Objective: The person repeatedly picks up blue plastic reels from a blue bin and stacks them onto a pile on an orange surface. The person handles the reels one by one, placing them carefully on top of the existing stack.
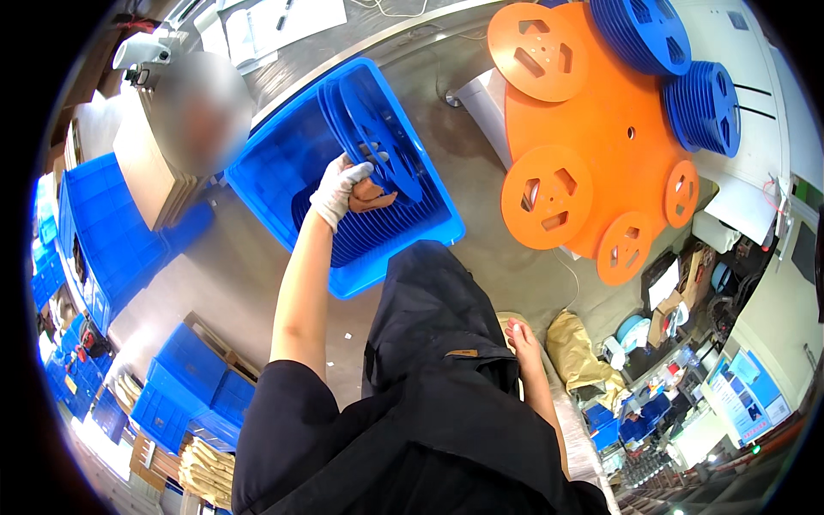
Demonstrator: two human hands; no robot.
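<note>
In a white glove, my left hand (337, 186) is closed on the edges of a few blue plastic reels (356, 116), holding them upright and tilted over a blue bin (257, 184). A crumpled brown piece (369, 194) shows beside the gloved fingers; its kind is unclear. More blue reels (378, 230) stand packed on edge in the bin below. My bare right hand (521, 336) hangs beside my right thigh with its fingers loosely extended, holding nothing visible.
Right of the bin stands a large orange turntable (601, 180) bearing orange discs (547, 197) and stacks of blue reels (702, 107). A table (300, 56) with papers runs along the far side. At left are a person with a blurred head, cardboard (146, 163) and blue crates (184, 378).
</note>
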